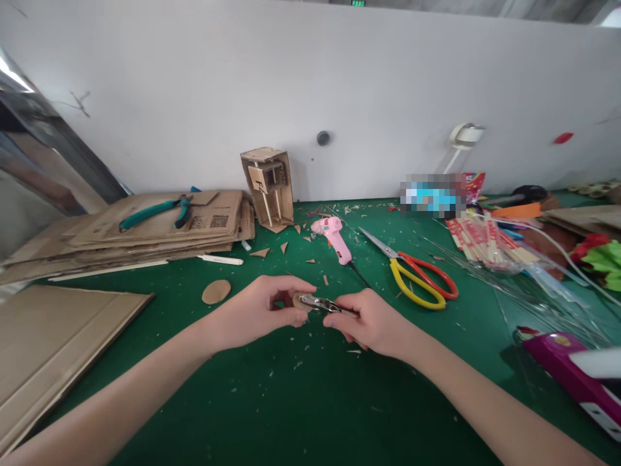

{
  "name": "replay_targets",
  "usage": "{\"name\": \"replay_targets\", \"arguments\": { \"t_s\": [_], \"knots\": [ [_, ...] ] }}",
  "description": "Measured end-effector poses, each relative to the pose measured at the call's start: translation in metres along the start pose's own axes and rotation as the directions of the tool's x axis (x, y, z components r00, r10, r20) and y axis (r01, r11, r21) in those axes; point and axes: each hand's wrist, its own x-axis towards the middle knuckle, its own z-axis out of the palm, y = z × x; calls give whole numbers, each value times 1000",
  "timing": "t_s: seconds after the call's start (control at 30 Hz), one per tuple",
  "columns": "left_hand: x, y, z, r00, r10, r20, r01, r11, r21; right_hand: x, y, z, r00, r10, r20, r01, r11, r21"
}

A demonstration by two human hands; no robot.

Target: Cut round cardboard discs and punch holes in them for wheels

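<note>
My left hand (264, 310) pinches a small round cardboard disc (299, 301) over the green mat (301, 401). My right hand (369, 320) is closed on a small metal tool (320, 303), whose shiny jaws sit on the disc's edge. Both hands meet at the middle of the mat. A second cardboard disc (216, 291) lies flat to the left of my left hand.
A stack of flat cardboard (160, 226) with teal pliers (158, 210) lies at left, a cardboard sheet (53, 343) nearer. A small cardboard model (268, 188) stands by the wall. Pink glue gun (332, 238), yellow-and-red scissors (417, 275), packed chopsticks (480, 243) and a magenta object (572, 372) lie to the right.
</note>
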Motion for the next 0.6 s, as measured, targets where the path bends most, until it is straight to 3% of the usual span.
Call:
{"name": "replay_targets", "arguments": {
  "t_s": [0.37,0.6],
  "knots": [
    [-2,-1,-3,1000,11,-13,-11,1000,9,1,0,0,988,-141,-61,124,966,-227],
    [3,2,-2,1000,1,-31,3,992,128,2,1,3,985,-145,-93,120,965,-234]
  ]
}}
